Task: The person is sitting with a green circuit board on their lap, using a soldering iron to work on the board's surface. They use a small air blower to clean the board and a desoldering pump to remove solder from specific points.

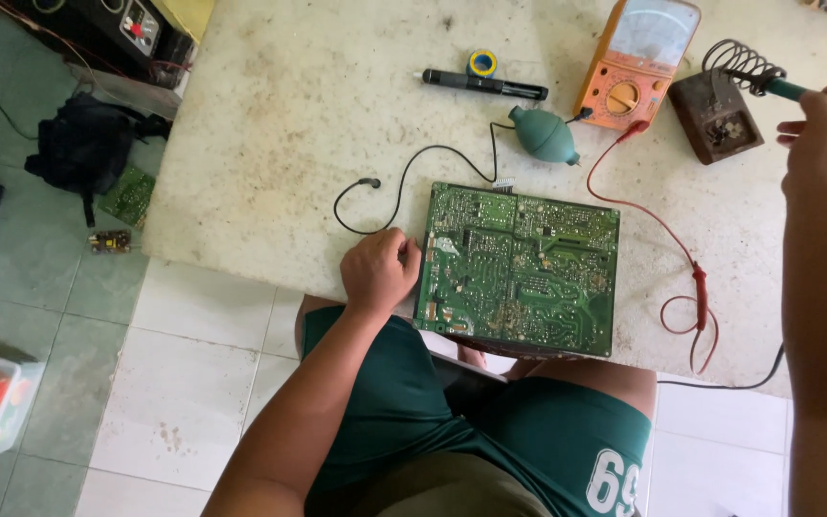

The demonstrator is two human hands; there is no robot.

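Soldering iron [796,91], gripped by the right hand [820,144] at the coil stand [734,96], lies toward one o'clock from the green circuit board [519,270], whose left edge the curled left hand [380,270] steadies.

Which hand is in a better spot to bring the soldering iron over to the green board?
Probably the right hand: it already grips the soldering iron at its coil stand. The left hand rests at the green circuit board, at its left edge, seemingly steadying it.
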